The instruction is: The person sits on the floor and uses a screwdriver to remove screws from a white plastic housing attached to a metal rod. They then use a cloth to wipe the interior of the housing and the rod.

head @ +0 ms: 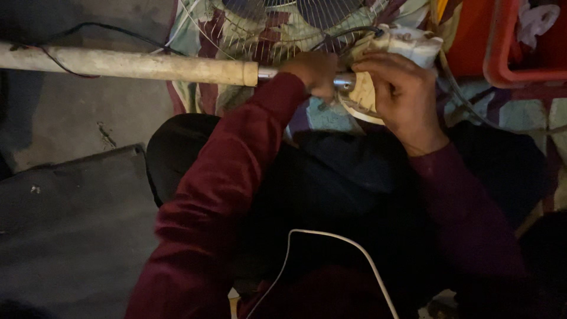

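A pedestal fan lies on its side across my lap. Its cream stand tube point(136, 64) runs left, and a shiny metal inner pole point(342, 81) joins it to the cream motor housing point(407, 44). My left hand point(313, 72) is closed around the metal pole. My right hand point(401, 97) grips the neck of the housing just right of it. The wire grille point(260, 26) and dark blades lie beyond my hands. A black cable point(348, 32) loops over the housing.
A patterned cloth point(508, 112) covers the floor under the fan. A red plastic stool or crate point(520, 53) stands at the top right. A dark mat point(71, 218) lies at the left on bare concrete point(88, 112). A white cord point(348, 248) crosses my lap.
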